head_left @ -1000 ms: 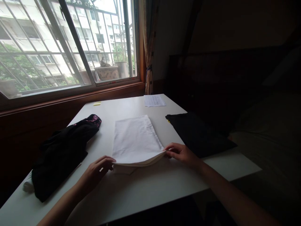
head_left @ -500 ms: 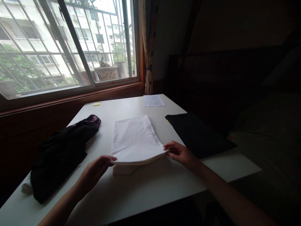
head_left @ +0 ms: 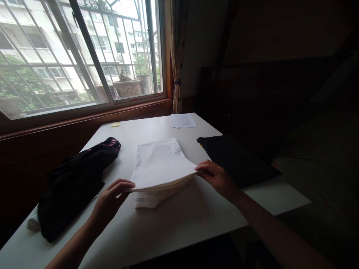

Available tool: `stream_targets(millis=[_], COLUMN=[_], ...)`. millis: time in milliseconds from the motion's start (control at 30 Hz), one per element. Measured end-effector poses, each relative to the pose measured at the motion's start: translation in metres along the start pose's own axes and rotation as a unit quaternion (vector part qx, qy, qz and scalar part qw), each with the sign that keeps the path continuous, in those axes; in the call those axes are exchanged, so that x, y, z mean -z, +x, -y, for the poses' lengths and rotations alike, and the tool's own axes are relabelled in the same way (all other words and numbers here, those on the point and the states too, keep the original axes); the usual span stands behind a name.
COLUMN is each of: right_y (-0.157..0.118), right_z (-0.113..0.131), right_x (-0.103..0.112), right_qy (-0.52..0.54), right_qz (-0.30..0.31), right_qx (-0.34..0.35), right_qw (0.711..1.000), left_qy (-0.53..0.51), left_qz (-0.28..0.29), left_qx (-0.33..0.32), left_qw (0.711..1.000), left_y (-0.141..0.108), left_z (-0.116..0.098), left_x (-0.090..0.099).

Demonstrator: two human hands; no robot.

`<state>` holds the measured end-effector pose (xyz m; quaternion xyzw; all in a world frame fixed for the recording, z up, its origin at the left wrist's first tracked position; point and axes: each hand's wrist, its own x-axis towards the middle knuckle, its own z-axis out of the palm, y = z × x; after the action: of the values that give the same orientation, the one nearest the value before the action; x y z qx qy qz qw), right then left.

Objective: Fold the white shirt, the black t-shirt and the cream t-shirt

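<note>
A white folded garment lies on the white table, its far end flat and its near edge lifted. My left hand pinches the near left corner between thumb and fingers. At the near right corner, my right hand grips the cloth the same way. Between the hands the raised edge sags a little and shows several layers. Under it, another part of the white cloth rests on the tabletop. Whether this is a shirt or something else I cannot tell.
Dark clothing with a pink pattern lies heaped on the left. A black folded garment is at the right edge. Printed paper sheets and a yellow note lie at the back, near the barred window.
Both hands have raised the near edge of the white garment slightly higher off the table. More of the cloth underneath now shows. The other clothes have stayed put.
</note>
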<state>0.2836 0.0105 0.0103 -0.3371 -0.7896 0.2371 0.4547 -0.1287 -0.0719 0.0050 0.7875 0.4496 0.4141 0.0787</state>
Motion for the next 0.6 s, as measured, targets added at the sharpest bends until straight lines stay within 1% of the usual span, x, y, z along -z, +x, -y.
stream_targets(millis=[133,267,367,433,500,600], right_y=[0.013,0.022,0.021,0.018,0.013,0.003], right_z=[0.008,0.016,0.021,0.023,0.023,0.019], right_x=[0.001,0.001,-0.002,-0.006,-0.01,-0.015], right_qy=[0.021,0.04,0.083,0.135,0.177,0.188], right_qz=[-0.033,-0.042,-0.045,-0.038,-0.015,0.037], right_qx=[-0.01,-0.033,-0.056,-0.07,-0.08,-0.078], right_qw=[0.999,0.998,0.994,0.988,0.981,0.978], left_qy=[-0.016,-0.028,-0.044,-0.059,-0.064,-0.046], left_qz=[-0.02,-0.034,-0.028,-0.014,0.009,0.051], left_qx=[0.026,0.044,0.064,0.068,0.066,0.05], left_qw=[0.999,0.998,0.997,0.996,0.996,0.996], left_y=[0.006,0.008,0.004,-0.001,-0.007,-0.014], left_z=[-0.003,-0.006,-0.007,-0.007,-0.006,-0.005], left_x=[0.008,0.012,0.011,0.008,0.005,0.001])
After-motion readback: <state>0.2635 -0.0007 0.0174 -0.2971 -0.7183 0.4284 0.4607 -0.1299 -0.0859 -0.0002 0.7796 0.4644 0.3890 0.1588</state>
